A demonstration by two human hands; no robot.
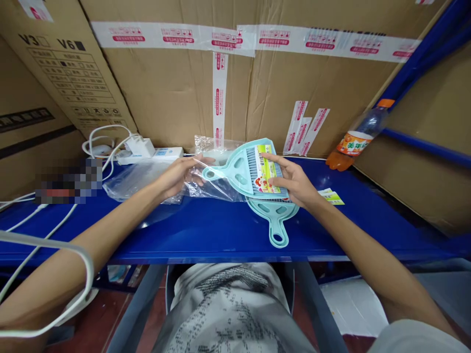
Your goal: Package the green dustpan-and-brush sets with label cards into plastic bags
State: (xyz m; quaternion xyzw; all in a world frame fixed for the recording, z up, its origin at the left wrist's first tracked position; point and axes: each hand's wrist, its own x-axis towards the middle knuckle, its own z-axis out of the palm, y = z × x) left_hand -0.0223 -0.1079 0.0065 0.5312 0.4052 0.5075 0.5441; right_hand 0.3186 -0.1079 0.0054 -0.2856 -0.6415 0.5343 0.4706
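A light blue dustpan and brush set [239,171] with a green and white label card lies sideways above the blue table. My right hand [294,181] grips its wide end, thumb and fingers over the card. At its handle, my left hand [184,174] is closed on a clear plastic bag [224,189], which spreads behind and below the handle. A second light blue dustpan set [275,223] rests on the table under the first, its handle toward me.
More clear plastic [143,176] lies at the left, by a white power strip [169,153] and cables. Label cards [332,196] lie right of my right hand. An orange drink bottle [356,139] leans at the back right. Cardboard boxes [165,93] stand behind the table [206,230].
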